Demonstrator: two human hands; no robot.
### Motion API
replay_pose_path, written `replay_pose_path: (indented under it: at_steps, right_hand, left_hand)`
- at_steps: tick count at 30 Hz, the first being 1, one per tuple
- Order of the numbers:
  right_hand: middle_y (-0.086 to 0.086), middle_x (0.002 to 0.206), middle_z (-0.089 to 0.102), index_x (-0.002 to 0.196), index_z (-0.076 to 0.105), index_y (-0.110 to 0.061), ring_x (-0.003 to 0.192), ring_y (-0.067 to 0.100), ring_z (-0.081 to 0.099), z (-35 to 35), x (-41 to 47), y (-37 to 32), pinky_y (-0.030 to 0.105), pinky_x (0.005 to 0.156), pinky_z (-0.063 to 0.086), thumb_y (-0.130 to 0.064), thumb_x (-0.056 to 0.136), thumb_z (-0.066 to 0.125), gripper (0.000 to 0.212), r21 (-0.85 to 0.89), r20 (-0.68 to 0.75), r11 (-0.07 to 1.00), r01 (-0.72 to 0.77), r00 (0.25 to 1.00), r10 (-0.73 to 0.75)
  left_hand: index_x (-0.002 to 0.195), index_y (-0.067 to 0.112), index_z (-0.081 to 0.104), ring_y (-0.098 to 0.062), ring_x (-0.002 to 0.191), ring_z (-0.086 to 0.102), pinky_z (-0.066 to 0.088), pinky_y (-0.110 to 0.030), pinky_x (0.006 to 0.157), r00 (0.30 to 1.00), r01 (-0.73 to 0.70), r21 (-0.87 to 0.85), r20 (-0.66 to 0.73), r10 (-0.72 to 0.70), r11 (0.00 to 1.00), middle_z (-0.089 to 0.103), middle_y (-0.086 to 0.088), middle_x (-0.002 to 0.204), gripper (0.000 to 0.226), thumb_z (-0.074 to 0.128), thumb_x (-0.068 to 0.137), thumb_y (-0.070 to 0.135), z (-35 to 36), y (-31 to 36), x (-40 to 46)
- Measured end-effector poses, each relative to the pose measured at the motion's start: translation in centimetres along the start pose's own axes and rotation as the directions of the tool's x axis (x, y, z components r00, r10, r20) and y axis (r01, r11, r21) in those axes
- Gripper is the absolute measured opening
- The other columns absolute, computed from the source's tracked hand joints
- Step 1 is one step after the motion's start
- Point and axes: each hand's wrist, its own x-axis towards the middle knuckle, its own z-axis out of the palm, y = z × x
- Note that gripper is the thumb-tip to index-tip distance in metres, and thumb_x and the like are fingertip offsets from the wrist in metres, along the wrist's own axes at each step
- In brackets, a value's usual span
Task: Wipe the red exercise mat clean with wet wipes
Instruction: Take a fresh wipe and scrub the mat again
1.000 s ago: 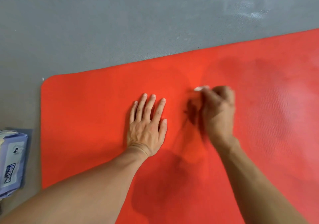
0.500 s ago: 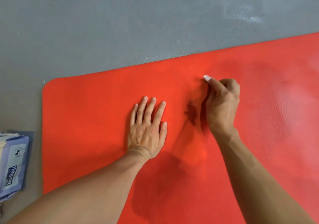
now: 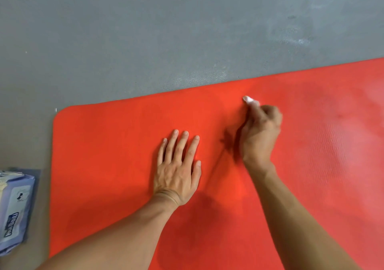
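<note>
Scuffed grey concrete floor

Bright, even light; soft shadows left of hands; right hand slightly motion-blurred; wide-angle bend at edges.

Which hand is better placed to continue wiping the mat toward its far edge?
Right. The right hand already grips the wipe near the far edge of the mat; the left hand lies flat, holding nothing.

Mat bare leftward — wipes pack beyond.
</note>
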Motion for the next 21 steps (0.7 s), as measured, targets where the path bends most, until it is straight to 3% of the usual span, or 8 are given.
replay_pose_path:
  at_steps: [2,5,7,10,12,16,18,21]
  right_hand:
    - [-0.020,0.084,0.047,0.111,0.069,-0.003,0.071,0.006,0.052,1.2,-2.9,-2.2,0.023,0.069,0.049,-0.032,0.104,0.061,0.031,0.175,0.163,0.984,0.038,0.984,-0.067]
    - [-0.010,0.098,0.053,0.133,0.067,-0.014,0.093,0.014,0.051,0.1,-4.3,-2.6,0.019,0.084,0.046,-0.014,0.098,0.051,0.038,0.200,0.383,0.850,0.487,0.760,-0.525]
    - [0.001,0.102,0.056,0.129,0.071,-0.022,0.098,0.022,0.052,-0.2,-1.2,-0.9,0.025,0.088,0.043,-0.007,0.087,0.052,0.049,0.120,0.345,0.892,0.435,0.825,-0.448]
    - [0.004,0.096,0.057,0.119,0.077,-0.020,0.093,0.026,0.054,0.8,1.5,-0.1,0.029,0.085,0.046,-0.003,0.092,0.054,0.039,0.019,0.062,0.995,0.103,0.993,-0.104]
    - [0.000,0.098,0.057,0.119,0.075,-0.018,0.096,0.019,0.054,2.7,-0.3,-2.5,0.029,0.084,0.047,-0.009,0.099,0.060,0.028,0.104,0.183,0.987,0.119,0.974,-0.137]
    - [-0.001,0.101,0.054,0.128,0.069,-0.019,0.097,0.017,0.048,3.8,-3.0,-4.1,0.025,0.084,0.046,-0.013,0.099,0.057,0.032,0.191,0.392,0.840,0.507,0.745,-0.539]
    - [0.002,0.100,0.054,0.123,0.072,-0.019,0.094,0.020,0.047,2.3,-0.3,-1.9,0.026,0.083,0.043,-0.004,0.096,0.054,0.036,0.117,0.340,0.864,0.490,0.797,-0.499]
    - [0.012,0.099,0.057,0.121,0.075,-0.014,0.093,0.030,0.051,-0.3,4.1,2.6,0.033,0.084,0.044,-0.004,0.097,0.050,0.035,-0.075,0.042,0.958,0.276,0.961,-0.273]
  left_hand:
    - [0.159,0.021,0.044,-0.032,0.159,0.023,0.024,-0.057,0.125,1.000,0.002,-0.002,0.004,-0.002,1.000,0.037,-0.009,0.166,0.062,0.046,0.100,0.040,0.0,0.0,0.0]
    - [0.157,0.020,0.046,-0.032,0.158,0.023,0.025,-0.057,0.125,1.000,0.006,0.005,0.009,-0.006,1.000,0.037,-0.009,0.166,0.062,0.045,0.099,0.042,-0.1,0.0,0.1]
    - [0.158,0.022,0.045,-0.031,0.159,0.023,0.024,-0.057,0.125,1.000,0.010,-0.003,0.009,-0.010,1.000,0.038,-0.009,0.166,0.063,0.046,0.099,0.041,-0.1,0.1,0.1]
    - [0.159,0.023,0.043,-0.030,0.159,0.023,0.024,-0.056,0.125,1.000,0.013,-0.003,0.016,-0.013,1.000,0.038,-0.008,0.165,0.064,0.048,0.098,0.040,-0.1,0.0,0.1]
    - [0.158,0.022,0.045,-0.030,0.159,0.023,0.024,-0.056,0.125,1.000,0.011,-0.005,0.016,-0.010,1.000,0.039,-0.008,0.165,0.063,0.049,0.097,0.041,0.0,0.0,0.1]
    - [0.152,0.017,0.052,-0.032,0.158,0.025,0.026,-0.056,0.125,1.000,0.013,0.003,-0.005,-0.013,1.000,0.043,-0.011,0.161,0.061,0.047,0.096,0.041,0.0,-0.2,0.2]
    - [0.155,0.020,0.049,-0.031,0.157,0.026,0.026,-0.056,0.124,1.000,0.014,-0.007,-0.020,-0.014,1.000,0.042,-0.010,0.162,0.062,0.048,0.096,0.040,0.0,0.0,0.2]
    - [0.158,0.023,0.045,-0.031,0.158,0.026,0.026,-0.056,0.124,1.000,0.009,-0.009,-0.018,-0.009,1.000,0.040,-0.009,0.164,0.064,0.049,0.097,0.040,0.0,0.1,0.1]
